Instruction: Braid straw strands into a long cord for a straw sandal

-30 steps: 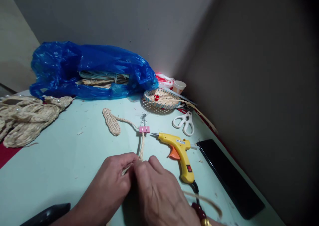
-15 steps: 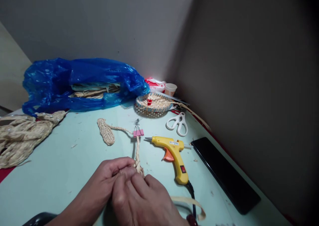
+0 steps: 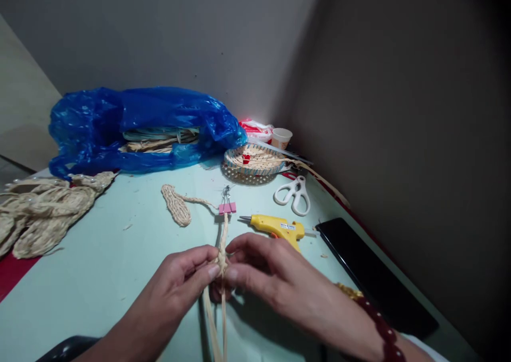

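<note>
My left hand (image 3: 181, 282) and my right hand (image 3: 265, 271) meet at the table's near middle, both pinching a pale straw braid (image 3: 222, 239). The braid runs away from my fingers to a pink binder clip (image 3: 227, 207), then curves left into a small coiled oval of braid (image 3: 176, 206). Loose straw strands (image 3: 215, 325) hang down from my fingers toward me. A dark red bead bracelet (image 3: 381, 327) circles my right wrist.
A yellow glue gun (image 3: 277, 226) lies just behind my right hand, white scissors (image 3: 294, 194) and a woven tray (image 3: 255, 159) beyond it. A black phone (image 3: 375, 277) lies at the right edge. A blue plastic bag (image 3: 139, 122) of straw and woven straw pieces (image 3: 43, 213) are at left.
My right hand has moved off to the right of the braid and now pinches it from that side. Loose strands now hang below my fingers. The view shifted slightly.
</note>
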Motion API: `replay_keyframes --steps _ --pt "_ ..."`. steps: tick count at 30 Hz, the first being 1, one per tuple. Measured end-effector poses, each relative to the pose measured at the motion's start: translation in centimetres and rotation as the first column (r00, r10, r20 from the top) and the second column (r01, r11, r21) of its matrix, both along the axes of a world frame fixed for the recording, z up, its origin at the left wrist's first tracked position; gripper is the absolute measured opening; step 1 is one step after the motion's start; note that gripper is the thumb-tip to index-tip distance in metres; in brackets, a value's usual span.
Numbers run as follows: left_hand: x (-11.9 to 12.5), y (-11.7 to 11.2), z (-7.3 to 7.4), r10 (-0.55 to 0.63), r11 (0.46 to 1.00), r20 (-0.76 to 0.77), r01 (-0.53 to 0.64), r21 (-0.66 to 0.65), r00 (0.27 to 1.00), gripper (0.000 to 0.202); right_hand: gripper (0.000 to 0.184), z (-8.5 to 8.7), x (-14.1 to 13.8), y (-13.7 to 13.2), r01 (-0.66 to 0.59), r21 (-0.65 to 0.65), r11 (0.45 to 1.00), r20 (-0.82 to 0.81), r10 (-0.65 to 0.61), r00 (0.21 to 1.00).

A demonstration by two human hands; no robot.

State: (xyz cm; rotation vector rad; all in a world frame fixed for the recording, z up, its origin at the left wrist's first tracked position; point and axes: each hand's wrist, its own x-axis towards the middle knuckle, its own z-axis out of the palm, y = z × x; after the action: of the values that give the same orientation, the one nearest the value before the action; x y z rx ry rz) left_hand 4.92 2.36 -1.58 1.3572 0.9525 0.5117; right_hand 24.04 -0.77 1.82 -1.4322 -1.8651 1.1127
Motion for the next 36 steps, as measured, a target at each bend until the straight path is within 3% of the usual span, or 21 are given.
replay_keyframes --steps 2,5,9,12,16,19,22,24,27,30,33,36 --pt "0.1 -0.3 -0.3 0.046 0.999 0.008 -0.046 0.013 0.999 0.021 0.008 -1.1 -0.8 0.1 -0.040 -0.069 0.997 -0.086 0.034 0.996" --pt "0.4 -0.8 -0.4 0.090 0.986 -0.058 -0.081 0.144 0.994 0.026 0.006 -2.0 -1.8 -0.3 -0.043 -0.047 0.998 -0.094 0.038 0.995" --pt "0.2 -1.3 -0.5 0.058 0.929 -0.296 0.058 0.366 0.953 0.032 0.015 -1.7 -1.8 -0.6 -0.055 0.016 0.998 0.040 0.054 0.998" --pt "-0.1 -1.6 -0.6 0.040 0.891 -0.432 0.164 0.424 0.901 0.034 0.019 -1.4 -1.7 -0.6 -0.060 0.038 0.997 0.140 0.055 0.989" --pt "-0.2 -1.7 -0.9 0.081 0.851 -0.507 0.205 0.484 0.858 0.032 0.018 -1.6 -1.9 -0.5 -0.081 0.080 0.993 0.255 0.059 0.965" --pt "-0.5 -1.8 -1.5 0.133 0.856 -0.520 0.167 0.490 0.844 0.027 0.018 -2.2 -1.8 -0.6 -0.099 0.116 0.988 0.303 0.060 0.951" --pt "-0.7 -1.8 -1.8 0.225 0.884 -0.484 0.031 0.466 0.846 0.025 0.018 -2.4 -1.7 -0.7 -0.068 0.120 0.990 0.274 0.033 0.961" --pt "-0.5 -1.7 -1.5 0.211 0.918 -0.471 -0.008 0.396 0.857 0.027 0.020 -2.3 -1.6 -0.8 -0.025 0.098 0.995 0.209 0.004 0.978" --pt "0.0 -1.7 -0.3 0.151 0.937 -0.458 0.021 0.349 0.876 0.034 0.025 -2.0 -1.8 -0.8 0.006 0.072 0.997 0.079 -0.012 0.997" --pt "0.4 -1.9 0.4 0.190 0.899 -0.432 0.020 0.437 0.881 0.032 0.028 -2.0 -2.1 -0.7 0.021 0.076 0.997 0.007 -0.021 1.000" --pt "0.5 -2.2 0.2 0.224 0.851 -0.429 0.039 0.524 0.875 0.031 0.023 -2.5 -2.4 -0.5 0.102 0.074 0.992 0.030 -0.104 0.994" --pt "0.3 -2.3 -0.3 0.178 0.816 -0.488 0.149 0.558 0.854 0.029 0.021 -3.1 -2.8 -0.3 0.141 0.033 0.990 0.006 -0.141 0.990"
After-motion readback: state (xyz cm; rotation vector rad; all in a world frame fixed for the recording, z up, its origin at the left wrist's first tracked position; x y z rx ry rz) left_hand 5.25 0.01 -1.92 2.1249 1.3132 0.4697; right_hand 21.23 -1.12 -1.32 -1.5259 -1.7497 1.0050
